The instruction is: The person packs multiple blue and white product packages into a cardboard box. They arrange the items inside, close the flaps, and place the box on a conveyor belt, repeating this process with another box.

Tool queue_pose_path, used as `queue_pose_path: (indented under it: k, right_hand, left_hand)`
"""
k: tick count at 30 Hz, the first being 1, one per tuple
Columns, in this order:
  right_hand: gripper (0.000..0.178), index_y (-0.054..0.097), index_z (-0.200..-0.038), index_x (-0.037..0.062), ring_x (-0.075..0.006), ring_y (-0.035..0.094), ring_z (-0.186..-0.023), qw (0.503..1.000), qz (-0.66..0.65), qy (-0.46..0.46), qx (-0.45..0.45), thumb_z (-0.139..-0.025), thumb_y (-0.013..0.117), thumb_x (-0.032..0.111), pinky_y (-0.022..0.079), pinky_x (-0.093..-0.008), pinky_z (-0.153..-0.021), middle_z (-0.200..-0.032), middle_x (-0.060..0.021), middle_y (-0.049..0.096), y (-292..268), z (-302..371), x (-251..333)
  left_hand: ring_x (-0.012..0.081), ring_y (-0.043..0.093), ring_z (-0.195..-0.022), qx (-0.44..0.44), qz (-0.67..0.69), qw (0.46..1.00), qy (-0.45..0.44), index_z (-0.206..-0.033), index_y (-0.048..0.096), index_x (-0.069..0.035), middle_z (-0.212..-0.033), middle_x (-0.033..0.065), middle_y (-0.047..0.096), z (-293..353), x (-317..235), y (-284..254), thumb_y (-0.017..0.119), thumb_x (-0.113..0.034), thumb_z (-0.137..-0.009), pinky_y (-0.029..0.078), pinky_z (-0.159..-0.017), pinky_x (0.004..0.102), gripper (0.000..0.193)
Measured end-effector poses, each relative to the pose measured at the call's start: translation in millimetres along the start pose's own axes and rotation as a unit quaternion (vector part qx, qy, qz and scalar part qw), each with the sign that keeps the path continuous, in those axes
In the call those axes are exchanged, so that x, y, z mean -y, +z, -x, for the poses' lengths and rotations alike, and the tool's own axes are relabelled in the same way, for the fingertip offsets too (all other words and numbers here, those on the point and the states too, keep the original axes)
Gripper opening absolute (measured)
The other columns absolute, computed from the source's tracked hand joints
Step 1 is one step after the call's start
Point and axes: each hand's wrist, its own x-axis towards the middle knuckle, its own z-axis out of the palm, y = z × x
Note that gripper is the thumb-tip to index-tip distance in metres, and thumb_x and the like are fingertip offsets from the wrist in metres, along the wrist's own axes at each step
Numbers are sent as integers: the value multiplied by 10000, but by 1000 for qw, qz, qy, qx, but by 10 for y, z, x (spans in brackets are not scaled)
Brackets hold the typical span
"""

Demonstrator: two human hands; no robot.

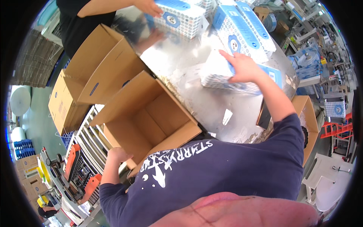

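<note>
An open cardboard box point(149, 117) tilts in front of me, its flaps spread and its visible inside bare. My left hand point(119, 155) is closed on the box's near left edge, with the fingertips partly hidden. On the metal table, my right hand point(244, 68) grips a white-and-blue patterned package point(215, 72) from above, thumb and fingers spread across it. The package lies on its side, slightly smeared by motion. Just beyond it, two similar packages point(242, 38) lie side by side, blue faces up.
Another person's hand point(149, 6) touches a patterned package point(177, 19) across the metal table point(181, 90). A second open carton point(102, 68) stands far left. A phone point(264, 115) lies by my right arm. A roller conveyor point(90, 128) runs at left; another box point(308, 121) stands right.
</note>
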Motion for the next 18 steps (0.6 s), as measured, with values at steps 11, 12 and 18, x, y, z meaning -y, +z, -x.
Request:
queue_pose_path:
  k: [11, 12, 18]
  right_hand:
    - [940, 353, -1419, 88, -318, 546, -1167, 913, -322, 225, -108, -696, 732, 554, 424, -390, -984, -1281, -218, 540, 919, -1315, -3001]
    - [929, 368, -1406, 87, -313, 558, -1149, 925, -307, 201, -97, -693, 734, 557, 433, -384, -972, -1262, -212, 555, 982, -1326, -2900]
    - [925, 390, -1352, 38, -348, 591, -1068, 950, -299, 84, -31, -633, 776, 473, 462, -383, -923, -1192, -236, 588, 706, -654, -1848]
  left_hand:
    - [330, 347, -1347, -202, 430, 774, 418, -1479, 110, -17, -1510, 198, 234, 133, -1539, -2091, 618, -240, -899, 405, -1009, 391, 803]
    - [329, 256, -1389, -211, 451, 741, 451, -1485, 33, -25, -1542, 178, 140, -4, -1699, -2261, 617, -211, -898, 387, -1025, 393, 849]
    - [272, 403, -1251, -242, 651, 563, 448, -1461, 52, -15, -1400, 183, 349, -339, -2590, -3060, 663, -239, -839, 361, -1034, 408, 900]
